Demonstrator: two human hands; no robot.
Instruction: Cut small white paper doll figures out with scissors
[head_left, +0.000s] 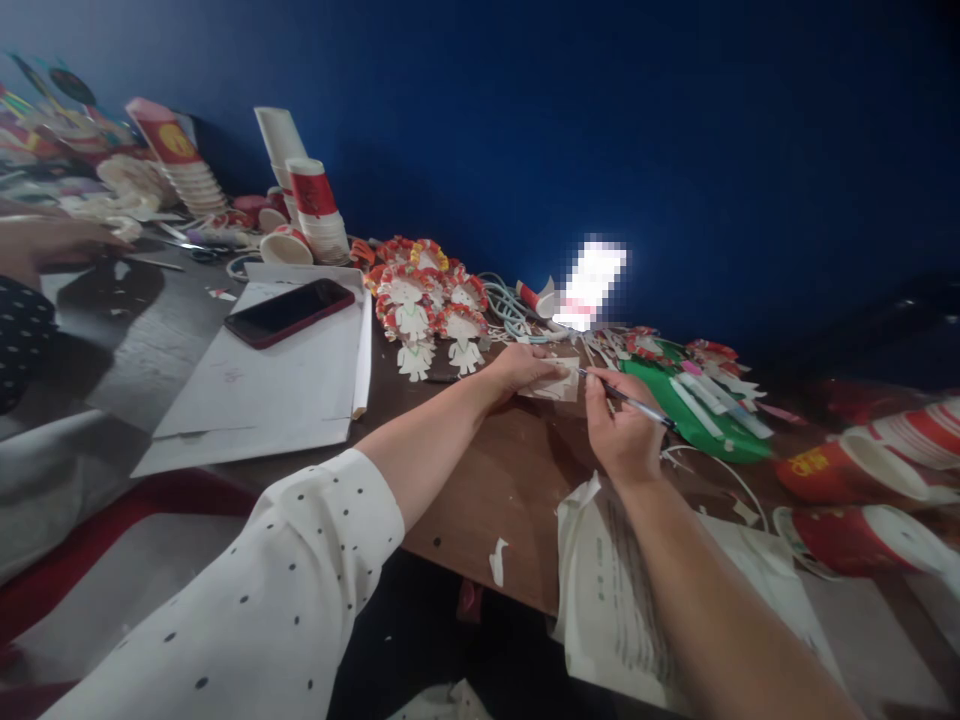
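My left hand (523, 370) pinches a small piece of pale paper (559, 382) near the middle of the brown table. In my right hand (624, 425) is a pen (637, 402), its tip by the paper's right edge; whether it touches is too small to tell. Just beyond my left hand lies a cluster of paper dolls (412, 318), white figures with frilly red and yellow paper around their heads. To the right of the pen sits a flat green item (694, 412) with white and pink markers (720, 390) on it.
A dark phone (291, 312) rests on white paper (255, 390) at left. Stacked paper cups (319, 215) stand behind; more cups (855, 470) lie at right. A lit screen (592, 285) leans by the blue wall. Another person's hand (60, 245) is far left. A printed booklet (607, 590) overhangs the front edge.
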